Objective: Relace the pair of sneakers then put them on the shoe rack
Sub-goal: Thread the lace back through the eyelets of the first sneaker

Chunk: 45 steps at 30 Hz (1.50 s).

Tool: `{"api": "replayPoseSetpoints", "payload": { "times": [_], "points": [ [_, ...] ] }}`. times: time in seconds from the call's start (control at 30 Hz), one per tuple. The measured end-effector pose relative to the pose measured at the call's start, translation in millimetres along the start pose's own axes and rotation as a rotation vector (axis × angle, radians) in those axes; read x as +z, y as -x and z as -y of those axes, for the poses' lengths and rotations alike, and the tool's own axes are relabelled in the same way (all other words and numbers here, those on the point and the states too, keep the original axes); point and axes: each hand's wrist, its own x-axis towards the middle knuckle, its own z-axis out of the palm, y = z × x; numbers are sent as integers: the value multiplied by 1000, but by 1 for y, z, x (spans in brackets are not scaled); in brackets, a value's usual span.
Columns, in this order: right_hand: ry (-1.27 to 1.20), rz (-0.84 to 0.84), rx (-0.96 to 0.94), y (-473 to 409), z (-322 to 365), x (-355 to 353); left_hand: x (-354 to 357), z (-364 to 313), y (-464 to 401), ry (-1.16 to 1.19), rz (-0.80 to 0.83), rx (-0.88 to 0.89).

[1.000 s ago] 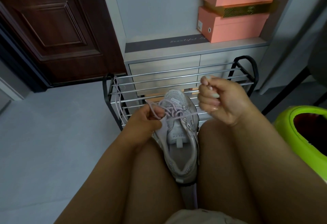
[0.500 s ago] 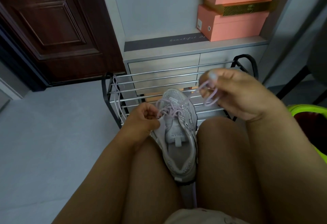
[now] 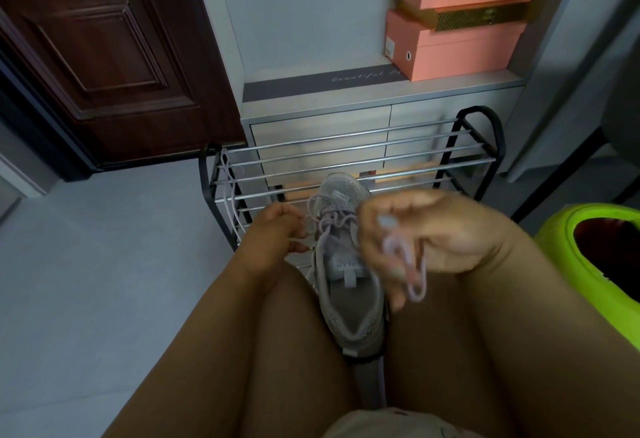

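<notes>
Wedged upright between the two bare thighs, heel near and toe far: a grey sneaker (image 3: 346, 285) with a pale lilac lace (image 3: 332, 224) threaded loosely through the upper eyelets. At the sneaker's left side, the left hand (image 3: 277, 233), fingers curled, pinching one end of that lace close to the eyelets. To the right and slightly nearer, blurred, the right hand (image 3: 433, 236), fingers bent round a hanging loop of the same lilac lace, the loop dangling below the fingertips over the right thigh. Just beyond the toe, on the pale grey floor (image 3: 86, 281), a black-framed shoe rack (image 3: 346, 160) with silver bars, its near bars partly hidden behind the sneaker and hands. Draped over the rack's left end, a second lilac lace (image 3: 230, 195), hanging down along the black side frame. No second sneaker anywhere in view. Behind the rack, a grey cabinet (image 3: 322, 126) with drawers, and on its ledge at the far right two stacked pink shoeboxes (image 3: 457, 46). Far left, a dark wooden door (image 3: 104, 56). At the right edge, beside the right forearm, a lime-green bin (image 3: 588, 264) with a dark inside.
</notes>
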Motion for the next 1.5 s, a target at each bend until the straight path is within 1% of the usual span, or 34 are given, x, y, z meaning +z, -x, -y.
{"api": "replayPoseSetpoints", "payload": {
  "times": [0.03, 0.1, 0.13, 0.17, 0.23, 0.27, 0.3, 0.33, 0.37, 0.4, 0.47, 0.53, 0.6, 0.67, 0.73, 0.8, 0.93, 1.0, 1.03, 1.13, 1.17, 1.2, 1.23, 1.3, 1.4, 1.47, 1.5],
  "points": [
    [101, 30, 77, -1, -3, 3, 0, -1, -1, -116, 9, 19],
    [212, 86, 179, -1, -6, 4, 3, -5, 3, -338, 112, 101],
    [237, 97, 189, 0, -5, 2, 5, -7, 6, -403, 164, 141],
    [254, 81, 174, 2, -4, -1, 7, -7, 8, -456, 181, 170],
    [256, -24, 100, 5, -1, -8, 7, -6, 5, -603, 163, 219],
    [235, -103, 53, 6, 0, -12, 6, -6, 4, -662, 163, 217],
    [206, -194, 1, 6, 1, -16, 3, -6, 3, -674, 167, 186],
    [177, -287, -49, 7, 1, -20, -1, -6, 2, -633, 168, 129],
    [156, -376, -94, 8, 2, -23, -6, -7, 1, -527, 165, 60],
    [140, -461, -131, 8, 2, -26, -13, -10, 1, -373, 153, -1],
    [139, -613, -174, 9, 1, -32, -25, -19, 1, -20, 135, -62],
    [250, -772, -156, 6, -2, -36, -33, -28, -1, 228, 144, -80],
    [451, -926, -68, 0, -5, -37, -34, -36, -1, 369, 152, -75],
    [586, -985, 1, -7, -8, -32, -29, -47, 0, 520, 182, -56],
    [664, -981, 34, -13, -10, -25, -24, -59, 3, 659, 235, -8],
    [727, -939, 43, -19, -11, -17, -18, -71, 6, 760, 293, 44],
    [846, -719, 75, -36, -15, -2, 0, -93, 10, 894, 356, 103],
    [829, -637, 72, -40, -16, 5, 6, -103, 10, 922, 365, 116],
    [769, -614, 50, -38, -15, 7, 8, -108, 9, 925, 362, 123],
    [355, -608, -75, -25, -8, -2, 11, -114, 5, 882, 325, 147],
    [247, -604, -105, -20, -4, -6, 12, -113, 4, 856, 313, 149],
    [200, -596, -122, -16, -2, -9, 14, -112, 4, 831, 304, 146],
    [206, -585, -129, -14, -1, -10, 16, -111, 5, 810, 299, 142],
    [330, -573, -114, -14, -2, -7, 21, -108, 5, 781, 292, 138],
    [500, -622, -78, -20, -5, -2, 29, -108, 7, 735, 258, 130],
    [510, -676, -76, -19, -6, -5, 32, -108, 8, 651, 209, 137],
    [492, -714, -89, -17, -5, -6, 33, -106, 8, 549, 155, 139]
  ]
}}
